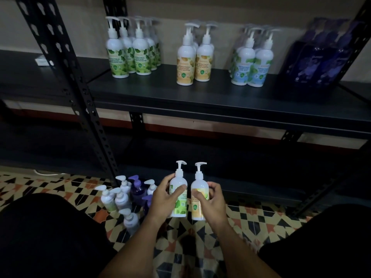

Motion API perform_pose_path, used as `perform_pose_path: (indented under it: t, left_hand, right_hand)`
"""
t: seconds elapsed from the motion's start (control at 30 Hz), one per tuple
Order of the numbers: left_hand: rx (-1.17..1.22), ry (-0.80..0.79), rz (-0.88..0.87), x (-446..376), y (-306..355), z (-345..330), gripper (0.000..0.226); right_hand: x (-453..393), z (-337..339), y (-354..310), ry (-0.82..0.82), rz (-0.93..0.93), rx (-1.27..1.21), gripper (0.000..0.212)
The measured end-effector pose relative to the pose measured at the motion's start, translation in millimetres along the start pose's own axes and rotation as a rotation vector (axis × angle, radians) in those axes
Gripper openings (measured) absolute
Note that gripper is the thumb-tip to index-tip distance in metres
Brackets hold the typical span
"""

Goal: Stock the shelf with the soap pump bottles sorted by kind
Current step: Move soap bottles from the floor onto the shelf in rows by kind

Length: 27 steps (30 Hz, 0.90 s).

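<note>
While the left hand [163,198] curls its grip around a green-label bottle [178,194], the right hand [210,199] wraps its grip around a yellow-label bottle [198,197] just beside it; both bottles stand upright, held side by side above the patterned tile floor [251,215], pumps pointing up. At about nine o'clock from the held pair, a cluster of loose bottles [124,197] sits on the floor, white ones mixed with purple ones. At twelve o'clock, well above the hands, the dark shelf [200,101] carries sorted groups: green-label group [132,51] at the left, yellow-label group [195,57] next, blue-label group [253,59] after that, and a blurred dark purple group [319,59] at the far right. A small white object [43,61] lies on the shelf beyond the left upright [66,83]. Dark-clothed knees fill both lower corners.
</note>
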<state>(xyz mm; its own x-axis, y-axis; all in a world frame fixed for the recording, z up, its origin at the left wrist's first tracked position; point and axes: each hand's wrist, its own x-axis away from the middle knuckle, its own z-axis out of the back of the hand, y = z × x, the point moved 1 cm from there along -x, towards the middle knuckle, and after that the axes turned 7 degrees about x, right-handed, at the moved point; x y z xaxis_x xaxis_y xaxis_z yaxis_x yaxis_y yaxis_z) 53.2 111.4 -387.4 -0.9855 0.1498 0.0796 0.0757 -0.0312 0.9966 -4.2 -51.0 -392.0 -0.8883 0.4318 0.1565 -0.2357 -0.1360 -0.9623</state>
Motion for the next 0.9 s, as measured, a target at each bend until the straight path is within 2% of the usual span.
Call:
perform_pose_path:
  t: [0.13,0.23,0.3,0.43,0.5,0.67,0.8,0.9]
  left_hand:
    - [-0.026,-0.013,0.011,1.8,-1.4,-3.2,0.042]
    - [-0.020,-0.016,0.014,2.0,-3.1,-5.0,0.045]
    - [-0.021,0.009,0.023,1.6,-2.7,-5.2,0.046]
    - [-0.038,0.042,0.008,6.1,0.6,-6.6,0.056]
    - [-0.076,0.066,-0.001,4.7,-0.1,-6.0,0.063]
    - [-0.068,0.097,-0.008,-0.5,-7.2,-0.8,0.067]
    - [-0.038,0.163,-0.036,2.7,-2.6,2.6,0.056]
    - [-0.064,0.104,-0.032,2.7,-2.5,4.7,0.052]
  right_hand:
    - [0.7,-1.7,-2.1,-0.038,-0.003,-0.017,0.032]
    - [0.4,-1.2,-0.8,-0.036,0.004,-0.010,0.029]
    - [0.8,-0.9,-0.4,-0.036,0.016,0.009,0.035]
    - [1.4,-1.8,-0.7,-0.007,0.049,0.066,0.067]
    - [-0.5,-2.4,2.5,0.034,0.062,0.125,0.074]
    - [-2.0,-1.0,5.0,0.104,0.055,0.109,0.075]
    - [1.0,1.4,0.9,0.120,0.052,0.065,0.070]
    - [2.4,1.1,2.9,0.107,0.076,0.072,0.065]
